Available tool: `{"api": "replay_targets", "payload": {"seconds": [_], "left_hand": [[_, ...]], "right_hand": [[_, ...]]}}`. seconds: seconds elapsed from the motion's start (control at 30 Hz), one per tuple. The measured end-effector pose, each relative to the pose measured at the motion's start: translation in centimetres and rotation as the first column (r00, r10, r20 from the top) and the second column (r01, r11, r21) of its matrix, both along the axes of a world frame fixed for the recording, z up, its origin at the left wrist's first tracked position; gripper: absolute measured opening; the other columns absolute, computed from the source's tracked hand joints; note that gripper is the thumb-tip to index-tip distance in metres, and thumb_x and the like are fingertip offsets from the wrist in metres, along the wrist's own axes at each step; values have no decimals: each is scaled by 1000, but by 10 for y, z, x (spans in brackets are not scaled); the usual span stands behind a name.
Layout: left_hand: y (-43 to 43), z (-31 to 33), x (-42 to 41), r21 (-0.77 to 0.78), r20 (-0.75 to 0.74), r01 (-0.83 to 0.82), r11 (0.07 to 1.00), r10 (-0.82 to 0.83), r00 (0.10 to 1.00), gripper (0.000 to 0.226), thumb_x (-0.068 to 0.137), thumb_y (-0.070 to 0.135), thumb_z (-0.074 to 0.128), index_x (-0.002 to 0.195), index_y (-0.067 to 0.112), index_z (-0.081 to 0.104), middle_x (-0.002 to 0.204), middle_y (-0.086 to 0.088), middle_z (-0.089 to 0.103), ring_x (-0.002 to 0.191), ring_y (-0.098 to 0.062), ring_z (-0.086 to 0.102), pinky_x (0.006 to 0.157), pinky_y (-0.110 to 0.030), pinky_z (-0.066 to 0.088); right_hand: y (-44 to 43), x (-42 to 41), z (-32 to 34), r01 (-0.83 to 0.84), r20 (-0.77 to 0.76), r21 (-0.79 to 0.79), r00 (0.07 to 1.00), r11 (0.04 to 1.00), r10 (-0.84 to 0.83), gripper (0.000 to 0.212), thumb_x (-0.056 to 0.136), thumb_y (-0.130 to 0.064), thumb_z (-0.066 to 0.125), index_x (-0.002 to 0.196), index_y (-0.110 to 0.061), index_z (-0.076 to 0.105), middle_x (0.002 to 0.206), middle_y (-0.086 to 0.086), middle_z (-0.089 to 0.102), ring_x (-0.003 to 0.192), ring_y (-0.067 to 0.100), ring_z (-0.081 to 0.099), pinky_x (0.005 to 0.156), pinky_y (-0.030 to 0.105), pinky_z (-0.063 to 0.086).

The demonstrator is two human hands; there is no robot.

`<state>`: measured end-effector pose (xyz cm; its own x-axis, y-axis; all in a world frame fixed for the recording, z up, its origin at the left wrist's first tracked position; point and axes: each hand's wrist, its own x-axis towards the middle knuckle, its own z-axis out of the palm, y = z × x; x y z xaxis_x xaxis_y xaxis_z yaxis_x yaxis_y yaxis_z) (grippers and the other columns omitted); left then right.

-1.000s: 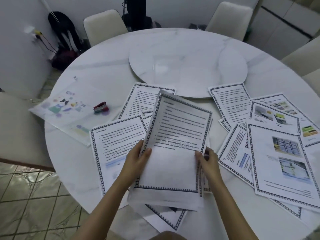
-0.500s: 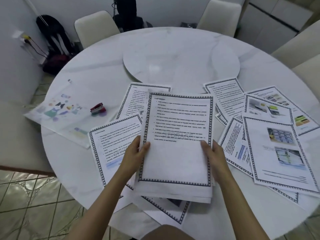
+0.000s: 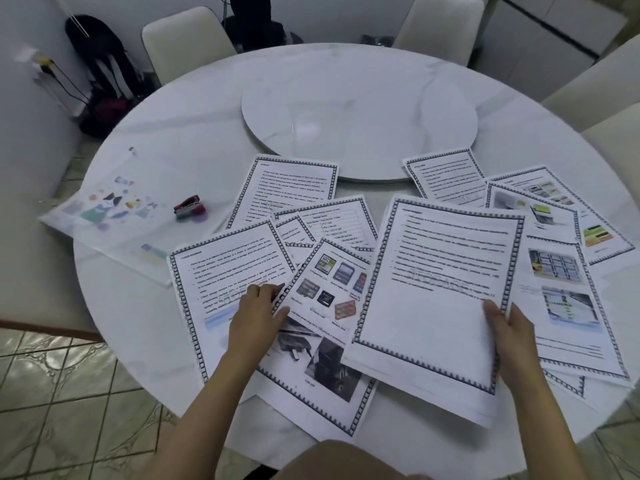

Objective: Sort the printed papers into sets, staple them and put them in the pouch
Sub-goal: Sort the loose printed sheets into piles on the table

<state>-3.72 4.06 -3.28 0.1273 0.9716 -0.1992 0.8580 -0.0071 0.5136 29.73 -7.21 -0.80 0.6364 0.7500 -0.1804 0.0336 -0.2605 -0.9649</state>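
Note:
Several printed papers with dark patterned borders lie spread over the near half of the round white table (image 3: 207, 140). My right hand (image 3: 512, 327) grips the right edge of a stack of text pages (image 3: 440, 296), held over the sheets at the right. My left hand (image 3: 258, 313) pinches the left edge of a sheet with memory-card pictures (image 3: 325, 292), which lies on the table in front of me. A red stapler (image 3: 188, 206) sits on the clear pouch with colourful prints (image 3: 114, 216) at the left.
A raised round turntable (image 3: 360, 112) fills the table's centre. Pale chairs (image 3: 187, 39) stand around the far side and right. A dark bag (image 3: 100, 64) leans against the wall at the left. Tiled floor shows at bottom left.
My left hand let go of the stack and dropped onto the picture sheet that the stack had covered. My right hand carried the stack to the right.

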Motion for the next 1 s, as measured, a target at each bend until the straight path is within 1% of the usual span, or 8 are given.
{"api": "replay_targets", "payload": {"seconds": [0.13,0.3,0.4,0.5,0.63,0.8,0.9,1.0], "left_hand": [[3,0,11,3,-38,-24,1000,24,999,49,88,36,56,131,15,44,125,-7,47,118,-23,43,90,-36,42],[5,0,22,-8,-100,-46,999,45,994,47,85,32,60,127,15,48,122,-8,50,113,-26,46,86,-36,41],[2,1,24,16,-76,-56,998,57,995,32,87,30,57,114,14,55,113,-8,54,102,-25,51,75,-33,42],[-1,5,25,68,92,-87,994,81,992,18,92,26,51,105,13,55,103,-4,55,87,-20,51,67,-29,38],[-3,20,22,81,326,-171,982,136,936,13,95,24,49,100,13,52,85,-2,60,76,-23,56,66,-36,45],[-5,27,7,22,504,-320,947,266,822,8,96,23,46,97,16,49,73,-6,58,59,-21,46,54,-29,33],[-6,21,-4,-71,549,-359,931,337,765,14,97,21,44,104,13,52,82,-2,60,68,-20,51,61,-29,35],[-8,10,-10,-176,543,-361,916,396,740,23,97,18,43,115,7,54,100,-7,60,88,-22,55,74,-27,38]], "right_hand": [[-7,8,-3,6,6,-2,1000,1000,-6,104,49,-81,63,130,-17,51,126,2,59,113,20,56,99,40,44],[-1,9,-1,-17,-19,-9,1000,1000,17,48,89,-37,54,131,-14,49,129,4,56,120,26,52,104,45,40],[3,10,-1,-39,4,1,999,999,39,35,95,-23,49,130,-15,50,125,2,57,118,23,53,105,46,40],[6,5,4,-70,-3,22,998,997,70,38,92,-33,52,127,-18,51,121,-1,59,114,19,55,103,46,41],[11,-4,13,-142,-29,37,989,989,143,86,49,-80,65,118,-29,57,115,-15,63,105,5,61,88,28,52],[25,-26,31,-198,-155,127,964,972,217,61,52,-66,70,100,-28,64,95,-16,72,91,5,68,67,19,55],[35,-42,36,-195,-254,175,938,965,236,49,58,-49,65,101,-25,62,91,-15,73,88,5,69,64,19,55],[42,-58,27,-257,-250,141,925,956,285,47,62,-49,65,101,-23,63,92,-11,74,86,8,70,65,22,56]]}}
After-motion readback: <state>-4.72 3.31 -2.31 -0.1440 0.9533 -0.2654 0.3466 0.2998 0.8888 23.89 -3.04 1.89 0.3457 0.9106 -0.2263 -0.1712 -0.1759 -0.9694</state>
